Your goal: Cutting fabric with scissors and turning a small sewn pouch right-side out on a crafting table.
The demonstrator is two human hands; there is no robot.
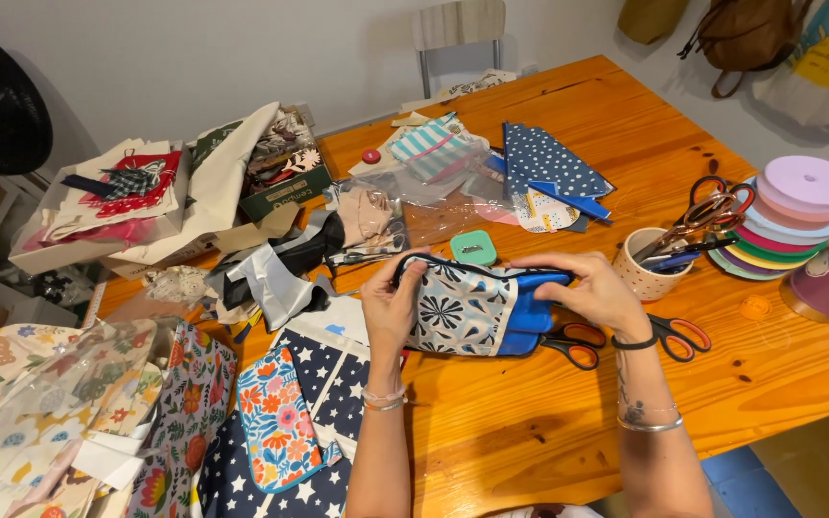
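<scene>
Two hands pinch patterned fabric pouch [472, 309] — left hand [388, 307], right hand [595, 291] grip blue-lined edges; orange-handled scissors [626, 338] beside.

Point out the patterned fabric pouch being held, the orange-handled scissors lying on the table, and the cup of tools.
patterned fabric pouch [462, 312], head view, on its printed front panel.
orange-handled scissors [678, 336], head view, on a handle loop.
cup of tools [647, 273], head view, on its dotted outer wall.
</scene>
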